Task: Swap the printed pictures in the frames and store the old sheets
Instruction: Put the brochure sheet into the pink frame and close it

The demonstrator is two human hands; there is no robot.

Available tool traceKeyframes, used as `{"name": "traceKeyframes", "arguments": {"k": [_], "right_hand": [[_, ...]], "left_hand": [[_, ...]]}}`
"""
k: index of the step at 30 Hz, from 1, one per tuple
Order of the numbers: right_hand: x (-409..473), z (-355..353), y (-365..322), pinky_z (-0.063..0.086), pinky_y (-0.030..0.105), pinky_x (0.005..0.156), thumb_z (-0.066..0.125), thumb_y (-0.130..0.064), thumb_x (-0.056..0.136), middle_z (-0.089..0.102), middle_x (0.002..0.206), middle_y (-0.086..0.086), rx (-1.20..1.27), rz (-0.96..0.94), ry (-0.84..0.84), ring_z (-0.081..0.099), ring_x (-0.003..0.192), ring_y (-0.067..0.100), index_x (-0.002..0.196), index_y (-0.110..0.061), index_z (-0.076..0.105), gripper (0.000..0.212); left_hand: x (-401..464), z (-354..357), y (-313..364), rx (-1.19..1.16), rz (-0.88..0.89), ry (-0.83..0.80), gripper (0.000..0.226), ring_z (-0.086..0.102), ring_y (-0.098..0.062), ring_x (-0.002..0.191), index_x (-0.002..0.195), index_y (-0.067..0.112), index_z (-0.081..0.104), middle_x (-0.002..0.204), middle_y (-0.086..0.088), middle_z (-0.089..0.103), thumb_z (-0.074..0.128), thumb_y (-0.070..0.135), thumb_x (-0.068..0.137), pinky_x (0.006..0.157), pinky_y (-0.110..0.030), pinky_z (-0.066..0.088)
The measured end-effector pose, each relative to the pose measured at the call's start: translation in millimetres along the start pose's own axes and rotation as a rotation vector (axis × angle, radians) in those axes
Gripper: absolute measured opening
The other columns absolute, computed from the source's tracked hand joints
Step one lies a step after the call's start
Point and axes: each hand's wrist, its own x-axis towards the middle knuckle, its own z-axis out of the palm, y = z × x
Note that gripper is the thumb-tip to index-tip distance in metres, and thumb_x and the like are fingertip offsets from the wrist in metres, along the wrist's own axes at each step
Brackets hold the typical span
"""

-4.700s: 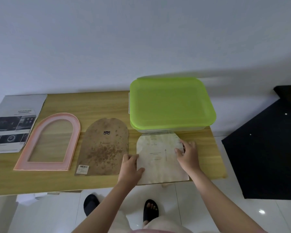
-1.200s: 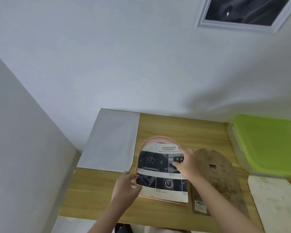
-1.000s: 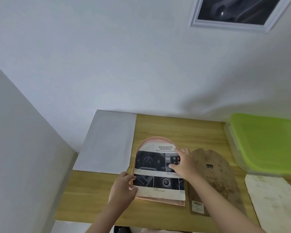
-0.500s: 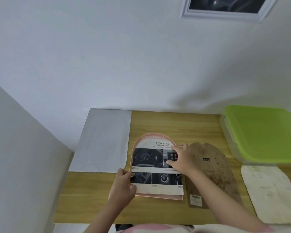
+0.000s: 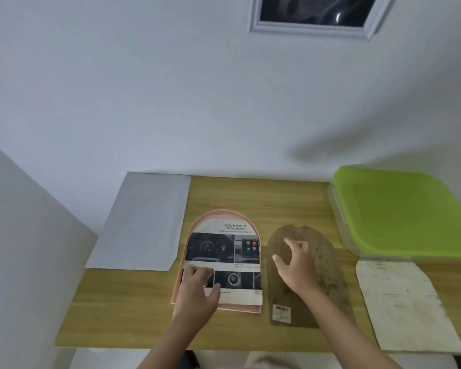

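A pink arched frame (image 5: 218, 216) lies face down on the wooden table (image 5: 133, 310). A printed sheet headed ADVANCED (image 5: 229, 249) lies in it. My left hand (image 5: 197, 288) rests on the sheet's lower left part, fingers flat. To the right lies the brown arched backing board (image 5: 325, 265) with a barcode sticker. My right hand (image 5: 294, 265) hovers over the board with fingers spread and loosely bent, holding nothing. The old stained sheet (image 5: 402, 302) lies at the right, near the table's front edge.
A clear box with a green lid (image 5: 399, 209) stands at the back right. A blank grey-white sheet (image 5: 144, 222) lies at the back left, against the wall. A framed dark picture (image 5: 314, 14) hangs on the wall above.
My right hand left the printed sheet and moved right over the backing board. My left hand shifted from the sheet's left edge onto its lower part. The camera tilted slightly.
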Motion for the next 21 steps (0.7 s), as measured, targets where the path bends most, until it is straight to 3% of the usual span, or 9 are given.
{"name": "traceKeyframes", "arguments": {"k": [5, 8, 11, 15, 18, 21], "right_hand": [[-18.2, -37.3, 59.1, 0.043, 0.035, 0.098, 0.064, -0.037, 0.085, 0.041, 0.128, 0.004, -0.064, 0.067, 0.009, 0.045, 0.117, 0.022, 0.138, -0.017, 0.043, 0.06], [-26.3, -56.0, 92.5, 0.04, 0.035, 0.099, 0.064, -0.036, 0.085, 0.04, 0.129, 0.008, -0.104, 0.086, 0.01, 0.04, 0.122, 0.025, 0.14, -0.015, 0.04, 0.063], [-34.0, -66.8, 115.4, 0.042, 0.037, 0.099, 0.062, -0.038, 0.086, 0.035, 0.134, 0.008, -0.102, 0.109, -0.063, 0.037, 0.126, 0.024, 0.143, -0.015, 0.034, 0.067], [-38.1, -72.0, 131.5, 0.042, 0.033, 0.1, 0.058, -0.038, 0.088, 0.031, 0.136, 0.007, -0.081, 0.05, -0.176, 0.036, 0.129, 0.022, 0.146, -0.015, 0.027, 0.07], [-37.3, -73.4, 135.4, 0.044, 0.03, 0.098, 0.058, -0.038, 0.089, 0.03, 0.135, 0.005, -0.088, 0.009, -0.203, 0.036, 0.127, 0.02, 0.146, -0.015, 0.027, 0.069], [-35.0, -74.3, 135.4, 0.046, 0.03, 0.095, 0.059, -0.038, 0.088, 0.032, 0.134, 0.005, -0.092, 0.008, -0.202, 0.037, 0.126, 0.02, 0.145, -0.015, 0.029, 0.068]], "left_hand": [[-14.0, 50.3, 57.0, -0.056, -0.022, -0.043, 0.018, 0.055, -0.004, 0.089, 0.101, 0.023, 0.057, 0.101, 0.005, 0.049, 0.063, 0.022, 0.084, 0.077, -0.011, 0.042], [-26.6, 88.9, 82.9, -0.053, -0.056, -0.117, 0.028, 0.053, -0.003, 0.092, 0.112, 0.019, 0.058, 0.105, 0.004, 0.051, 0.061, 0.024, 0.085, 0.085, -0.018, 0.044], [-37.4, 121.2, 97.1, 0.014, -0.13, -0.18, 0.044, 0.051, -0.012, 0.106, 0.126, 0.013, 0.051, 0.12, -0.003, 0.047, 0.059, 0.028, 0.086, 0.09, -0.02, 0.039], [-43.9, 146.3, 109.9, 0.066, -0.277, -0.183, 0.053, 0.035, -0.027, 0.128, 0.134, 0.014, 0.041, 0.138, -0.01, 0.032, 0.056, 0.03, 0.086, 0.107, -0.039, 0.036], [-42.3, 152.0, 113.6, 0.122, -0.324, -0.128, 0.056, 0.028, -0.032, 0.132, 0.137, 0.014, 0.037, 0.142, -0.014, 0.025, 0.055, 0.029, 0.086, 0.106, -0.042, 0.032], [-38.5, 151.7, 112.7, 0.15, -0.354, -0.082, 0.055, 0.033, -0.03, 0.127, 0.135, 0.011, 0.039, 0.137, -0.012, 0.032, 0.056, 0.028, 0.085, 0.101, -0.04, 0.036]]}}
